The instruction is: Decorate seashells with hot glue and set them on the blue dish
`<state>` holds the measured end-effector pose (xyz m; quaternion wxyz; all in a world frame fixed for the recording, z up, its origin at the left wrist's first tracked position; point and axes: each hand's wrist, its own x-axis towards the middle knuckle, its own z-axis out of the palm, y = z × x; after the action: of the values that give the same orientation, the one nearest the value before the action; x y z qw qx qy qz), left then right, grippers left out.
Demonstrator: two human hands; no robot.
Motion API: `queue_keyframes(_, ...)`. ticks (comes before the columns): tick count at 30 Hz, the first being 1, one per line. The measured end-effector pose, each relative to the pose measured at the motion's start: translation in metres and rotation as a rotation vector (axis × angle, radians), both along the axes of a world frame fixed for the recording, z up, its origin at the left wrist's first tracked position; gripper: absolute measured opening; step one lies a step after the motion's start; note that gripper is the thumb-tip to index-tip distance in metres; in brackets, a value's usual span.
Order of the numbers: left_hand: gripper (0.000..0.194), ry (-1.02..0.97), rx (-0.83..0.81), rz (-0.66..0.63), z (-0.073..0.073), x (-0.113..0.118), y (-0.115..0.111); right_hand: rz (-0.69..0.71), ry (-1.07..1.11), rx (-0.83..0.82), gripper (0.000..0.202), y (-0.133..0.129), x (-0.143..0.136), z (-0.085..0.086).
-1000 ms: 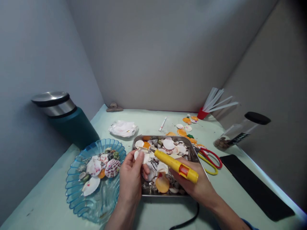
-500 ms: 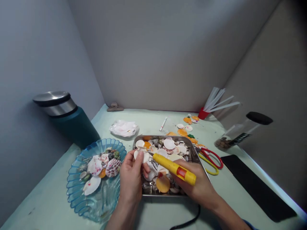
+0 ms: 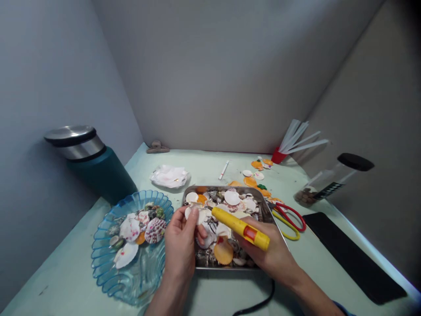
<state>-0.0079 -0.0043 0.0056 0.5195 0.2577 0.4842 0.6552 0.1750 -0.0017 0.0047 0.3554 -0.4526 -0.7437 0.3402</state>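
Observation:
My left hand [image 3: 179,245] is closed over the metal tray, pinching a small white seashell [image 3: 189,214] between thumb and fingers. My right hand [image 3: 274,254] grips a yellow glue gun [image 3: 232,221] with a red part on its upper side. The glue gun's narrow tip points left, close beside the shell; whether they touch is unclear. Beneath both hands lies the metal tray [image 3: 230,268], filled with white, orange and grey seashells. A larger orange shell [image 3: 223,252] rests near its front. Its grip is hidden in my right hand.
On the left are a blue scalloped plate [image 3: 98,259] of shells and a teal bottle [image 3: 98,173]. To the right lie red-and-yellow-handled scissors [image 3: 291,219], a black slab [image 3: 353,256], a clear jar [image 3: 320,188] and a red cup [image 3: 278,156] of whitish sticks. A black cord [image 3: 259,303] runs in front.
The glue gun and the white shell have shifted very slightly to the right. Both hands keep their hold, and the surrounding things have stayed in place.

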Motion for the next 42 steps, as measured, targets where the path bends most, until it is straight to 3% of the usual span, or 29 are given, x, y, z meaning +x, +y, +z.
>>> queue_keyframes(5,0.030,0.008,-0.005,-0.004,0.0002,-0.0003,-0.0005,-0.039,0.007,0.040,0.001,-0.0008,0.0009,-0.0010)
queue_keyframes(14,0.027,0.034,0.000,-0.046,-0.0011,0.0016,-0.0015,0.057,0.018,0.060,0.016,-0.0021,-0.0017,0.0042)
queue_keyframes(31,0.028,0.035,-0.007,-0.038,-0.0027,0.0018,-0.0023,0.035,0.000,0.216,0.010,-0.0026,-0.0019,0.0065)
queue_keyframes(42,0.030,0.054,-0.027,-0.058,-0.0013,0.0021,-0.0015,0.018,0.029,0.130,0.013,-0.0029,-0.0025,0.0046)
